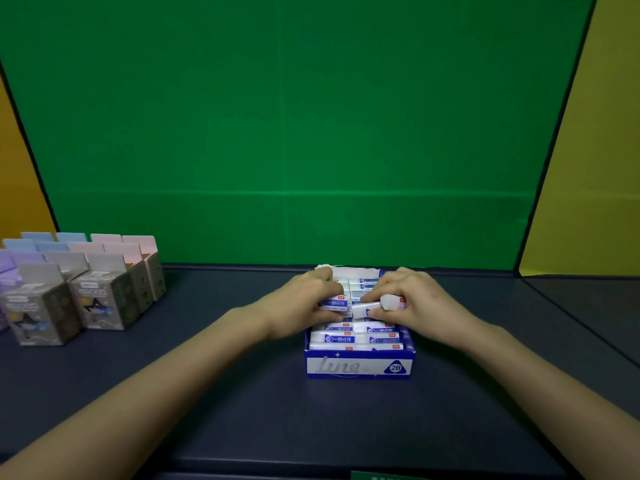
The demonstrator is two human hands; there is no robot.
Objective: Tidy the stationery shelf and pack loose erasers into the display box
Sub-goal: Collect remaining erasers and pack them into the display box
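Where two bare forearms reach in from the lower corners, a dark shelf (242,393) carries a blue-and-white display box (358,367) near its middle, its front wall marked 2B. Wrapped erasers (334,338) lie flat in the near part of the box, in two columns side by side.

Just beyond them, the left hand (298,303) curls fingers and thumb round a blue-sleeved eraser (334,304) over the left column. The right hand (415,303) pinches a white eraser (367,310) between thumb and bent fingers, holding it tilted over the right column. Whether the two held pieces touch cannot be told. More erasers show in the box behind the fingers.

Well apart on the left, a cluster of small cartons (100,299) stands upright with top flaps raised. A green back panel (311,133) rises behind the shelf, with a yellow side panel (595,168) on the right.
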